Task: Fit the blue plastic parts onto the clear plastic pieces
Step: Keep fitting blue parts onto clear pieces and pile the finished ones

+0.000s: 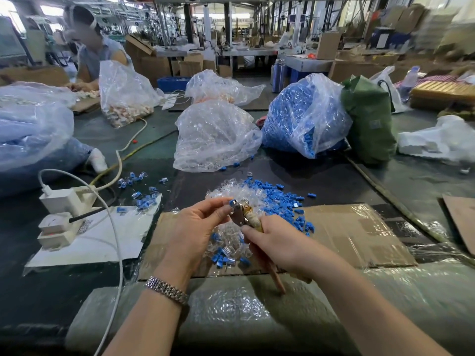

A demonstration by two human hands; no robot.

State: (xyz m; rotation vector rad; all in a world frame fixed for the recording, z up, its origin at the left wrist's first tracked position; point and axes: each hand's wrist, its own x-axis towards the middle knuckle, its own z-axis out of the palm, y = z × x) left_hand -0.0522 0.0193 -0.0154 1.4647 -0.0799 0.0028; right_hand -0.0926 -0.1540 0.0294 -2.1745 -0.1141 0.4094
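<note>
Here the left hand [198, 222] pinches a small blue part [233, 203] at its fingertips, touching the nose of the pliers [241, 214] gripped in the right hand [272, 242] — the tool's long axis runs from lower right up to the part. Whether a clear piece is already seated there is hard to tell. Loose clear pieces [228, 191] and blue parts [280, 199] lie heaped just beyond on the worktop [334, 181], nothing between.
</note>
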